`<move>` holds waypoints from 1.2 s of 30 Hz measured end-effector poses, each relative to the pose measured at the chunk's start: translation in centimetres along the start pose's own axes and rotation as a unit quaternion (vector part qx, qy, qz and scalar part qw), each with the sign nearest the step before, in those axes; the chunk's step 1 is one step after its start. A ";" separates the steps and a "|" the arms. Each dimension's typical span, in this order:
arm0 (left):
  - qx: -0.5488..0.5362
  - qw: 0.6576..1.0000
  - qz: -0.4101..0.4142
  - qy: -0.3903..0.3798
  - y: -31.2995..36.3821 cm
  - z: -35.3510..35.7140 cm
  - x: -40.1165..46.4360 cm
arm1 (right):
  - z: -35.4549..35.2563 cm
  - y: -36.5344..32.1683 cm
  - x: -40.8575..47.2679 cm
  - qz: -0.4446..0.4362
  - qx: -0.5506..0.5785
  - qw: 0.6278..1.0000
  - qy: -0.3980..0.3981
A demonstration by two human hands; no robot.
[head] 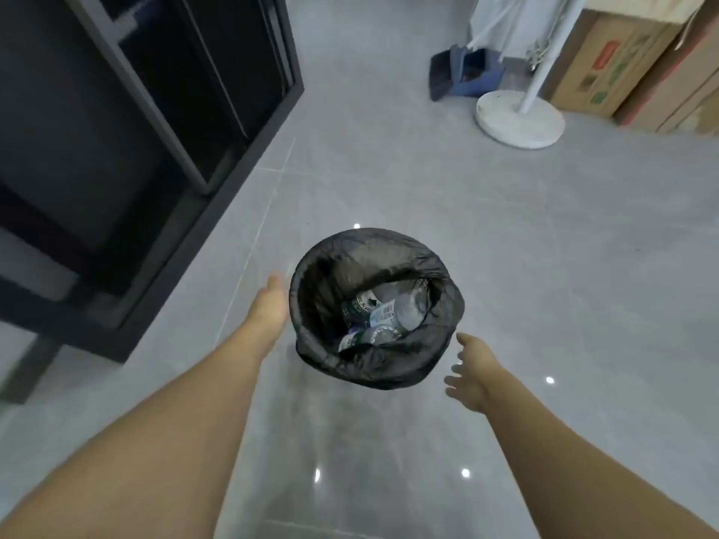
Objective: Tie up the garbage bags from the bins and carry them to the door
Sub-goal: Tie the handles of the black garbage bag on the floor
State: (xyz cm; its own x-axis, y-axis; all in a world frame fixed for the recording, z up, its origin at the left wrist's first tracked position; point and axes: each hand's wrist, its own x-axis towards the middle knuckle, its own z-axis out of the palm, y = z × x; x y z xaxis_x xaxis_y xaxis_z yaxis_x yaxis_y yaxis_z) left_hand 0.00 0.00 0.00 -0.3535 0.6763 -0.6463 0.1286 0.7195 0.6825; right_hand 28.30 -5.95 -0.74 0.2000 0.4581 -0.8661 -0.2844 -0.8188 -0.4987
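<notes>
A round bin lined with a black garbage bag [408, 250] stands on the grey tiled floor in the middle of the head view. The bag's edge is folded over the rim, and several crushed plastic bottles [385, 313] lie inside. My left hand [268, 301] reaches out at the bin's left side, fingers straight, right at the bag's rim; I cannot tell whether it touches. My right hand [472, 369] hovers at the bin's lower right, fingers spread and relaxed, a short gap from the bag. Neither hand holds anything.
A dark cabinet with glass doors [155, 110] stands on the left. At the back right are a white round stand base [519, 118], a blue dustpan [467, 73] and cardboard boxes [622, 64]. Grey floor [544, 266] surrounds the bin.
</notes>
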 end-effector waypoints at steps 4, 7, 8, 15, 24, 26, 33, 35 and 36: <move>-0.161 0.975 -0.123 -0.090 -2.6 0.5 2.0 | 0.2 1.9 2.3 0.037 0.104 0.992 -0.066; -0.202 0.955 -0.154 -0.156 -4.3 0.3 1.9 | 0.7 2.7 2.1 0.029 0.126 0.986 -0.107; -0.196 0.953 -0.154 -0.173 -4.5 0.3 1.5 | 0.8 2.8 1.9 0.021 0.124 0.985 -0.115; -0.104 0.960 -0.134 -0.221 -4.4 -0.6 1.5 | 0.9 2.9 0.6 0.002 0.170 0.978 -0.125; -0.032 0.957 -0.138 -0.253 -2.5 -3.7 -0.3 | 0.4 2.1 -1.5 -0.037 0.109 0.993 -0.040; -0.015 0.956 -0.133 -0.260 -1.1 -4.4 -0.8 | 0.2 1.5 -1.9 -0.043 0.075 0.996 -0.005; 0.033 0.981 -0.031 -0.189 4.3 -4.4 -2.6 | 0.8 -2.2 -3.5 -0.174 0.043 0.981 0.076; -0.059 0.989 0.062 -0.118 5.3 -3.4 -2.4 | 1.5 -3.5 -3.9 -0.225 0.067 0.970 0.068; -0.122 0.982 0.109 -0.095 5.9 -2.8 -2.4 | 1.9 -4.1 -4.2 -0.249 0.075 0.964 0.054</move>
State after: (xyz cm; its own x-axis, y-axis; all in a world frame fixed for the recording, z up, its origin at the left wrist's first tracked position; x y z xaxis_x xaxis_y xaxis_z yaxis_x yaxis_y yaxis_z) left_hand -0.98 2.16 6.55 -0.1606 0.8436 -0.5125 -0.0520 0.5112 0.8579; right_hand 26.85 -3.83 4.85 0.4416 0.7358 -0.5134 -0.2579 -0.4440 -0.8581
